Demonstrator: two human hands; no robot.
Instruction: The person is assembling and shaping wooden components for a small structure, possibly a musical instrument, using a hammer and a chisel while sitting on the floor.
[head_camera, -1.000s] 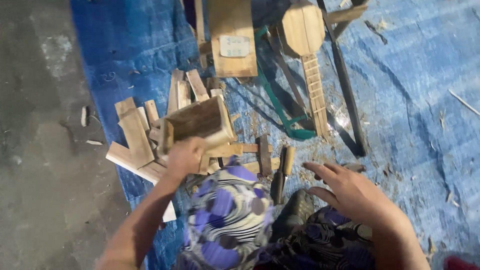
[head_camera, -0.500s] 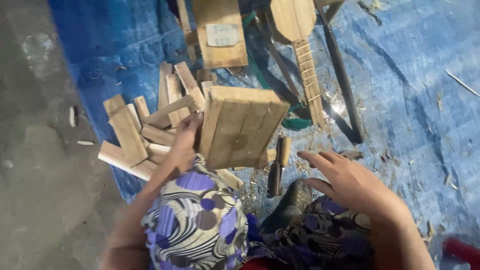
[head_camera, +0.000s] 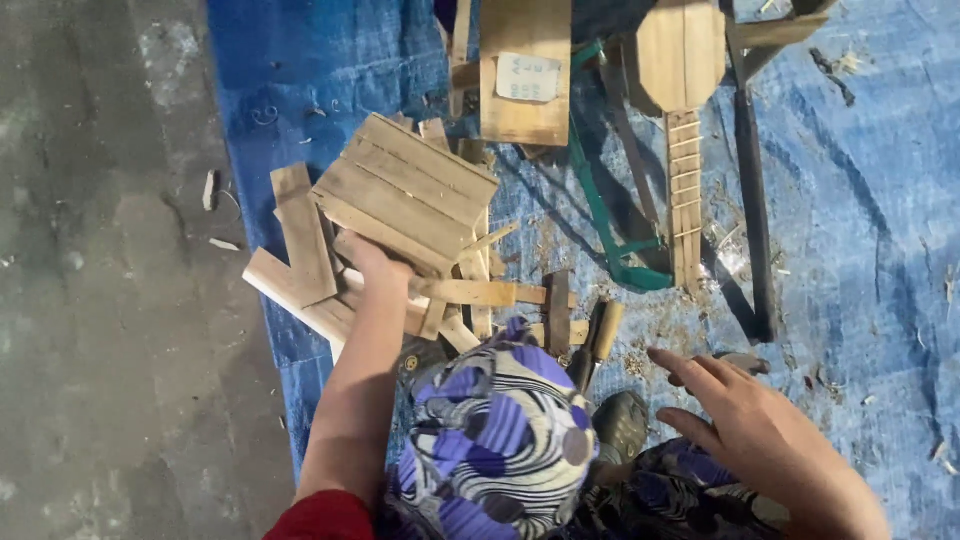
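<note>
Evidently the left hand (head_camera: 385, 275) is gripping a slatted wooden panel (head_camera: 405, 195) by its near lower edge, fingers closed over that edge, and is holding it tilted above a heap of wood offcuts (head_camera: 300, 265) on the blue tarpaulin (head_camera: 860, 200). The right hand (head_camera: 745, 425) is hovering open and empty, fingers spread, just beside two wooden-handled tools (head_camera: 598, 340). The panel is looking stiff and fairly light, dry pale slats joined side by side; held by one edge it is likely wanting to swing, so a grip nearer the middle of a side, or both hands, would probably be steadying it better. Its sawn edges are looking rough and may be splintery. Further off, a small guitar-shaped wooden piece (head_camera: 683, 90) and a green-framed saw (head_camera: 605, 215) are lying on the tarpaulin.
</note>
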